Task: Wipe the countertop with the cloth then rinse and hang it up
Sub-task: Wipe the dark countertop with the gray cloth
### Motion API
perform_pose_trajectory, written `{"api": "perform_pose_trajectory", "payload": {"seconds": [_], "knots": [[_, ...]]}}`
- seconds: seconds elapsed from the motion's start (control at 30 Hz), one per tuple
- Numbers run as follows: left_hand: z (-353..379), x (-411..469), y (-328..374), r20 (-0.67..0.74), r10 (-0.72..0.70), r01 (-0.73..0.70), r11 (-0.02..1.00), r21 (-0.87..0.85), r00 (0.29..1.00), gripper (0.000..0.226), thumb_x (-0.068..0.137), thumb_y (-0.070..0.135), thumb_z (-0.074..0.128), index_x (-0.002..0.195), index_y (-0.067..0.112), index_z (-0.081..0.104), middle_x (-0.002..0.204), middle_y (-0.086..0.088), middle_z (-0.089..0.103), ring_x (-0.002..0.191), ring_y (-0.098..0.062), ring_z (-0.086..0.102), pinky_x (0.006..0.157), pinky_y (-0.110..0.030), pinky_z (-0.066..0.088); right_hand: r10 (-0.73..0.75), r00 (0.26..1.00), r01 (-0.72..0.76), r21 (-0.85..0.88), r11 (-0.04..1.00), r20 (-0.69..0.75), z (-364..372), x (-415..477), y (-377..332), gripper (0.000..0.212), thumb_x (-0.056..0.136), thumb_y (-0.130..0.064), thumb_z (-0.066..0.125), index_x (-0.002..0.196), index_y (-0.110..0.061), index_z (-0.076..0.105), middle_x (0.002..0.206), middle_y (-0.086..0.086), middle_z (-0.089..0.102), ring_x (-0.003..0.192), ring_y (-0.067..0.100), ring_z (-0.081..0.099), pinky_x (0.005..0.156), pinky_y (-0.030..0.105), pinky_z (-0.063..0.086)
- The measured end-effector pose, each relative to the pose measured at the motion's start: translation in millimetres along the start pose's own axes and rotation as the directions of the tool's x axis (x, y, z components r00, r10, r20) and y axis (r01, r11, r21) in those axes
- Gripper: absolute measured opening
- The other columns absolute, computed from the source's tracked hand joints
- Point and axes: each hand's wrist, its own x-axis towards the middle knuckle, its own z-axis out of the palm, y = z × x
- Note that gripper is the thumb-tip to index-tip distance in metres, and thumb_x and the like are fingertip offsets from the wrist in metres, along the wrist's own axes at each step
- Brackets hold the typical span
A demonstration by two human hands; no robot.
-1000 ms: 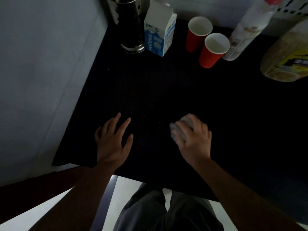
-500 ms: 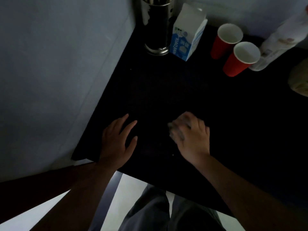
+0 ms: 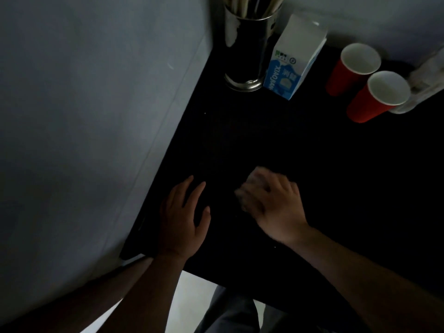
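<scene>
Dim against the wall, our black countertop gets wiped: our right hand presses the bunched cloth near the front edge while our left hand lies flat, empty, bracing us.

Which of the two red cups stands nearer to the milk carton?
The farther red cup, toward the back wall; the nearer red cup stands further right of the milk carton.
</scene>
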Motion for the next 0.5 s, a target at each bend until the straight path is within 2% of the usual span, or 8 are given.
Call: {"api": "perform_pose_trajectory", "payload": {"seconds": [0.1, 0.17, 0.3, 0.43, 0.5], "knots": [[1.1, 0.7, -2.0, -0.011, 0.012, -0.013, 1.0, -0.026, 1.0, 0.054, 0.086, 0.042, 0.044, 0.134, 0.019, 0.052, 0.146, -0.008, 0.043, 0.132, -0.03, 0.039, 0.104, -0.051, 0.036, 0.254, 0.964, -0.252, 0.038, 0.967, -0.075, 1.4, 85.1, 0.7, 0.031, 0.091, -0.052, 0.042, 0.115, -0.037, 0.055, 0.139, -0.001, 0.04, 0.116, 0.029, 0.041, 0.092, 0.043, 0.034], [1.7, 0.4, -3.4, -0.024, 0.026, -0.027, 0.999, -0.039, 0.999, 0.054, 0.085, 0.044, 0.047, 0.133, 0.02, 0.053, 0.145, -0.007, 0.043, 0.131, -0.029, 0.04, 0.105, -0.05, 0.037, 0.316, 0.944, -0.314, 0.034, 0.949, -0.09, 8.4, 141.9, -6.6, 0.035, 0.092, -0.05, 0.041, 0.12, -0.034, 0.055, 0.143, 0.0, 0.035, 0.12, 0.028, 0.037, 0.094, 0.042, 0.031], [3.6, 1.2, -4.8, -0.04, 0.027, -0.028, 0.999, -0.027, 0.999, 0.054, 0.084, 0.044, 0.048, 0.133, 0.02, 0.053, 0.145, -0.006, 0.044, 0.13, -0.029, 0.041, 0.105, -0.049, 0.037, 0.26, 0.964, -0.259, 0.018, 0.966, -0.061, 23.6, 175.7, -34.3, 0.038, 0.093, -0.047, 0.04, 0.124, -0.031, 0.054, 0.145, 0.002, 0.034, 0.122, 0.028, 0.037, 0.092, 0.041, 0.031], [3.6, 1.4, -4.6, -0.043, 0.05, -0.049, 0.999, 0.009, 0.998, 0.055, 0.084, 0.044, 0.047, 0.131, 0.017, 0.054, 0.142, -0.011, 0.046, 0.128, -0.033, 0.042, 0.105, -0.046, 0.035, 0.017, 1.0, -0.017, 0.056, 0.998, -0.002, 19.4, 95.6, -44.3, 0.037, 0.089, -0.049, 0.043, 0.12, -0.034, 0.056, 0.141, 0.001, 0.042, 0.115, 0.029, 0.044, 0.087, 0.041, 0.036], [5.1, 1.8, -5.4, -0.045, 0.058, -0.057, 0.998, 0.033, 0.997, 0.055, 0.084, 0.044, 0.046, 0.132, 0.016, 0.054, 0.141, -0.013, 0.046, 0.127, -0.034, 0.041, 0.104, -0.046, 0.034, -0.02, 0.999, 0.018, 0.067, 0.998, 0.033, 11.5, 39.1, -33.9, 0.035, 0.087, -0.053, 0.043, 0.117, -0.038, 0.056, 0.137, -0.002, 0.045, 0.112, 0.027, 0.047, 0.085, 0.04, 0.038]]}}
